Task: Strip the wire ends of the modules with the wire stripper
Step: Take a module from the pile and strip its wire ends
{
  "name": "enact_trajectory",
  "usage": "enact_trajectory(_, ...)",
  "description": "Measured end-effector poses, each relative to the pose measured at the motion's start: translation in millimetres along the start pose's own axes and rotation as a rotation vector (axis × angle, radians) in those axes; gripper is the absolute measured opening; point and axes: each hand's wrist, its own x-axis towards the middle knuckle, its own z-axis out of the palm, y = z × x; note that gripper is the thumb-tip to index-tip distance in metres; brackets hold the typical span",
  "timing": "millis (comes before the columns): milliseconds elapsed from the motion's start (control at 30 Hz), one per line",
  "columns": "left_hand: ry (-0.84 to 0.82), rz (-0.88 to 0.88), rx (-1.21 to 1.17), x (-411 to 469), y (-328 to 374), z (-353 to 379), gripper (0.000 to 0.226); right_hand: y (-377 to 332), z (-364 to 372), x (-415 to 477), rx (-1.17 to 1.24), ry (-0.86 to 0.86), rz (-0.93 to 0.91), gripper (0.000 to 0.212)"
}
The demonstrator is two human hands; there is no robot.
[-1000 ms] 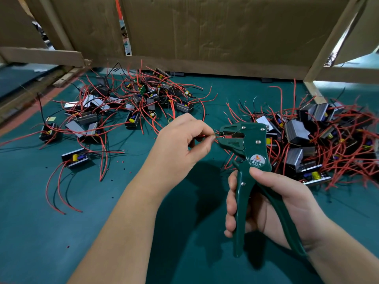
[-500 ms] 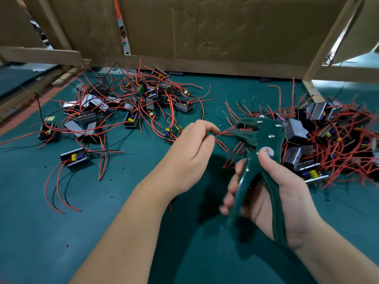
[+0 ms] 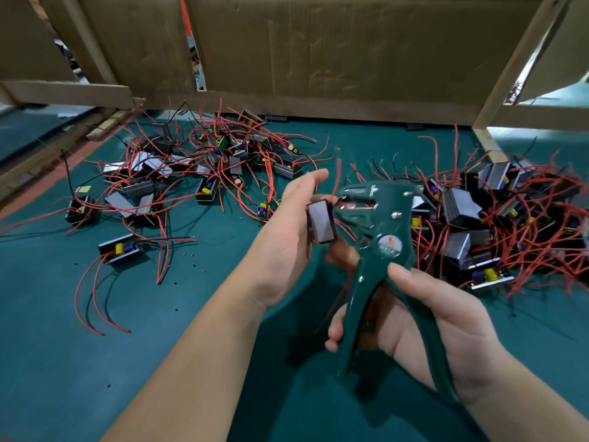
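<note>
Change: left hand (image 3: 287,231), earlier pinching a wire end at the stripper's mouth, now grips a module (image 3: 321,222) at 9 o'clock of it; new wire likely | Right hand (image 3: 424,327) closed around wire stripper (image 3: 379,250) handles | Piles at 10 and 3 o'clock | Unclear: wire seating, blurred.

Your view: cardboard wall (image 3: 318,49) beyond the hands | wooden post (image 3: 510,74) up to their right | green mat (image 3: 79,378) beneath them
</note>
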Motion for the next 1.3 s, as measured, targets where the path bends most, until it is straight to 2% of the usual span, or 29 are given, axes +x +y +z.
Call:
enact_trajectory(33, 0.024, 0.031, 0.000, 1.7, 2.2, -2.1, 0.052, -0.9, 0.3, 0.7, 0.018, 0.050, -0.069, 0.062)
enact_trajectory(133, 0.136, 0.262, 0.047, 3.4, 9.1, -15.1, 0.034, -5.1, -2.8, 2.7, -0.030, 0.261, -0.283, 0.044)
enact_trajectory(200, 0.368, 0.517, 0.389, 5.0, 10.4, -32.9, 0.026, -8.7, -8.6, 1.5, -0.120, 0.364, -0.348, 0.037)
enact_trajectory(267, 0.654, 0.660, 0.788, 9.5, 10.5, -55.5, 0.024, -9.5, -13.2, -0.1, -0.201, 0.413, -0.342, 0.035)
enact_trajectory(333, 0.864, 0.561, 1.035, 14.1, 9.8, -76.2, 0.028, -7.3, -14.4, -1.6, -0.257, 0.418, -0.344, 0.033)
enact_trajectory(400, 0.973, 0.291, 1.181, 17.9, 8.9, -90.9, 0.035, -5.3, -13.6, -2.6, -0.318, 0.424, -0.378, 0.032)
enact_trajectory(433, 0.975, 0.130, 1.254, 18.8, 7.9, -96.5, 0.038, -4.5, -13.3, -2.9, -0.351, 0.433, -0.398, 0.031)
enact_trajectory(500, 0.898, -0.124, 1.392, 18.3, 5.4, -103.2, 0.041, -3.3, -13.1, -3.6, -0.381, 0.436, -0.421, 0.023)
enact_trajectory(567, 0.852, -0.210, 1.442, 18.2, 3.4, -108.3, 0.041, -2.5, -12.4, -3.9, -0.364, 0.415, -0.412, 0.025)
enact_trajectory(700, 0.864, 0.053, 1.188, 18.4, 6.1, -108.0, 0.011, -1.4, -12.0, -1.9, -0.285, 0.372, -0.362, 0.037)
enact_trajectory(767, 0.846, 0.146, 1.033, 18.9, 7.4, -102.1, 0.004, -1.4, -13.3, -0.8, -0.258, 0.361, -0.340, 0.041)
enact_trajectory(833, 0.851, 0.264, 0.760, 19.9, 9.3, -94.8, 0.007, -2.3, -14.2, -1.1, -0.224, 0.351, -0.330, 0.043)
enact_trajectory(900, 0.827, 0.376, 0.391, 19.6, 13.8, -86.8, 0.005, -3.3, -13.8, -2.0, -0.187, 0.318, -0.328, 0.047)
enact_trajectory(967, 0.713, 0.421, 0.071, 16.3, 19.8, -79.1, 0.008, -3.6, -12.7, -2.5, -0.165, 0.272, -0.321, 0.052)
enact_trajectory(1000, 0.631, 0.428, -0.009, 13.6, 22.2, -75.4, 0.009, -4.1, -12.2, -2.9, -0.149, 0.253, -0.311, 0.055)
enact_trajectory(1067, 0.421, 0.400, -0.048, 6.9, 25.5, -67.1, 0.010, -6.6, -10.8, -3.8, -0.092, 0.191, -0.264, 0.063)
enact_trajectory(1167, 0.097, 0.285, 0.049, -2.4, 24.1, -52.5, 0.011, -13.3, -7.8, -5.4, 0.049, 0.002, -0.142, 0.073)
enact_trajectory(1300, -0.111, 0.154, 0.283, -8.4, 11.5, -31.8, 0.015, -18.6, -7.1, -7.2, 0.181, -0.200, -0.062, 0.066)
